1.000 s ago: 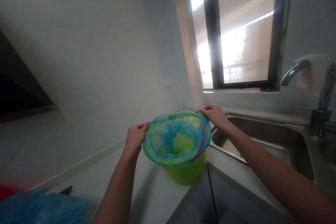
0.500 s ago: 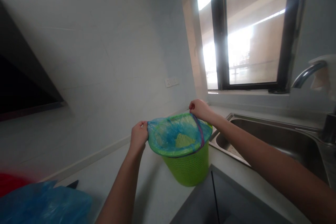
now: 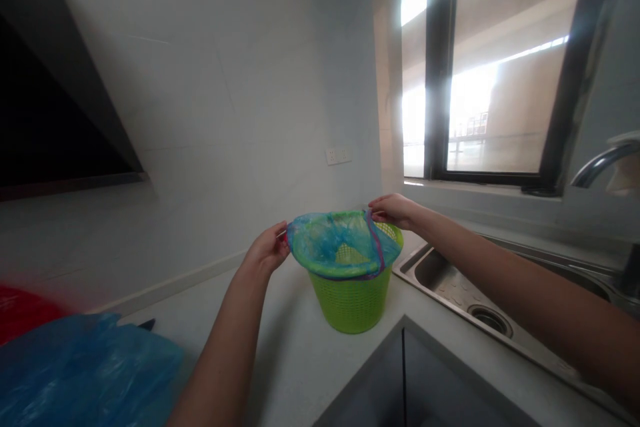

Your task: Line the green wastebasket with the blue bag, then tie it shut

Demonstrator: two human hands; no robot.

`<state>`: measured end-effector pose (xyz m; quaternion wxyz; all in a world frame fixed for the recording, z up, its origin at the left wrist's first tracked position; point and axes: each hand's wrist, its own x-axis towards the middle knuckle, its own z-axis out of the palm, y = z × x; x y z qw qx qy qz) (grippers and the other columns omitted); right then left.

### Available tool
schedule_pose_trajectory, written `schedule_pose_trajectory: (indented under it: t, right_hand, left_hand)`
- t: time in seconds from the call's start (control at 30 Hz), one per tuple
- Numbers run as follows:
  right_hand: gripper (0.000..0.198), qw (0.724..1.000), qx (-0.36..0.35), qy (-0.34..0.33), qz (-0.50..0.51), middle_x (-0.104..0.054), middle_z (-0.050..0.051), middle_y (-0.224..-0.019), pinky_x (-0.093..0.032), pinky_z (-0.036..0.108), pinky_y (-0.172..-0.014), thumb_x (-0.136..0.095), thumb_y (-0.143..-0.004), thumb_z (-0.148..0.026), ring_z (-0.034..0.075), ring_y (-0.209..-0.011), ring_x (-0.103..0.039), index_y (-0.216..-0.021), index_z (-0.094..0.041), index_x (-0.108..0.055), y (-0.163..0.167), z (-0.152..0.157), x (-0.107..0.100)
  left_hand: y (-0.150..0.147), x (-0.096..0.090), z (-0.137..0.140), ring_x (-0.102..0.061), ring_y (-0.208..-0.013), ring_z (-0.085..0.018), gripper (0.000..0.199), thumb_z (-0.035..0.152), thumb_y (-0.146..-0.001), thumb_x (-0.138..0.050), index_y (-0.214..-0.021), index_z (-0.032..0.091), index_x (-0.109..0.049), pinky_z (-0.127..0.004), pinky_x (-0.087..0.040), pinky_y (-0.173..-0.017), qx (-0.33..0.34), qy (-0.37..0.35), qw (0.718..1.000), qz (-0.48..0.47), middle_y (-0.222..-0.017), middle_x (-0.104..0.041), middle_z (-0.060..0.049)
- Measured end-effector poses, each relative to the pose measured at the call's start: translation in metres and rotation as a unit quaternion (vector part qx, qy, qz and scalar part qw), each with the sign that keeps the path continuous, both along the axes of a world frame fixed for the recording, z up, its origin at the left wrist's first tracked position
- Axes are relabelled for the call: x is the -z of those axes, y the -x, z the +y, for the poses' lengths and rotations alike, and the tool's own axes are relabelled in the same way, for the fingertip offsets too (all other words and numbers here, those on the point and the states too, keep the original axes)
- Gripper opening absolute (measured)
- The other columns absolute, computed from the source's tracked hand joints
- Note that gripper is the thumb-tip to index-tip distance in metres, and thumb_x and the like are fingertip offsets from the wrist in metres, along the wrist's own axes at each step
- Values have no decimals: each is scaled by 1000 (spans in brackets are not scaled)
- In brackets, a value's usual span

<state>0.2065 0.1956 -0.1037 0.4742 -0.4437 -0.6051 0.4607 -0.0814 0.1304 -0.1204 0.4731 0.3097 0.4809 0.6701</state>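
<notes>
A pale countertop (image 3: 300, 360) runs along the tiled wall and turns the corner toward a steel sink (image 3: 465, 287) under the window (image 3: 495, 67). At the lower left lies a heap of blue plastic (image 3: 85, 373), with something red (image 3: 20, 310) just behind it. Near the corner of the counter, just beside the sink's edge, stands a lime-green mesh basket (image 3: 355, 300), upright. A blue bag (image 3: 330, 247) with a purple drawstring lines its mouth and folds over most of the rim; at the far right the green rim shows bare. The basket sits between the two hands. The left hand (image 3: 267, 250) is at the rim's left side, fingers curled closed and pinching the bag's edge. The right hand (image 3: 395, 210) is at the far right of the rim, fingers bent and gripping the bag where the drawstring crosses.
</notes>
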Motion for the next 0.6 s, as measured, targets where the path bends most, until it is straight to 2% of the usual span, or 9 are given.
schedule_pose_trajectory:
  t: [0.1, 0.2, 0.3, 0.4, 0.43, 0.5, 0.6]
  right_hand:
    - [13, 994, 32, 24, -100, -61, 5, -57, -54, 28, -55, -70, -71, -12, 18, -55, -61, -64, -17, -61, -8, -1, -8]
    - [12, 980, 113, -8, -163, -61, 7, -61, -52, 28, -66, -68, -77, -15, 21, -69, -65, -68, -16, -60, -12, 10, -18]
    - [15, 973, 144, 14, -181, -63, 9, -68, -52, 29, -74, -59, -89, -24, 22, -79, -66, -76, -16, -60, -9, 27, -20]
    - [25, 972, 92, 121, -181, -63, 11, -68, -54, 32, -70, -50, -96, -29, 22, -70, -65, -79, -14, -61, -4, 42, -14]
    - [26, 969, 65, 159, -177, -63, 10, -67, -55, 33, -68, -49, -96, -28, 21, -67, -65, -78, -13, -61, -2, 46, -12]
    - [27, 962, 13, 220, -160, -64, 9, -67, -55, 33, -66, -46, -98, -25, 20, -63, -65, -77, -13, -60, 0, 51, -8]
    - [29, 955, -37, 261, -136, -63, 6, -65, -56, 29, -67, -46, -98, -23, 17, -62, -65, -73, -14, -58, 1, 56, -4]
  left_hand:
    - [-1, -3, -3, -62, -63, -12, 10, 5, -78, -57, -80, 15, -58, -20, -55, -61, -1, -25, 999, -25, -77, -66, -8]
    - [-3, -1, -2, -66, -73, -14, 19, 5, -73, -59, -90, 15, -59, -21, -54, -69, -7, -71, 997, -6, -81, -66, -8]
    - [0, 2, -2, -66, -79, -15, 29, 10, -67, -62, -95, 17, -61, -23, -51, -74, -65, -67, 985, 145, -80, -65, -5]
    - [11, 1, -10, -66, -74, -22, 20, 16, -61, -64, -81, 17, -65, -29, -48, -65, -91, 23, 957, 273, -75, -68, -8]
    - [16, -1, -16, -66, -69, -26, 16, 17, -59, -66, -75, 16, -65, -32, -46, -60, -68, 56, 952, 293, -72, -69, -11]
    - [24, -6, -30, -65, -60, -30, 11, 22, -56, -69, -65, 16, -67, -33, -41, -52, 23, 119, 934, 337, -67, -70, -17]
    - [28, -13, -49, -66, -60, -30, 22, 38, -62, -72, -65, 16, -72, -30, -35, -47, 190, 164, 878, 407, -75, -73, -22]
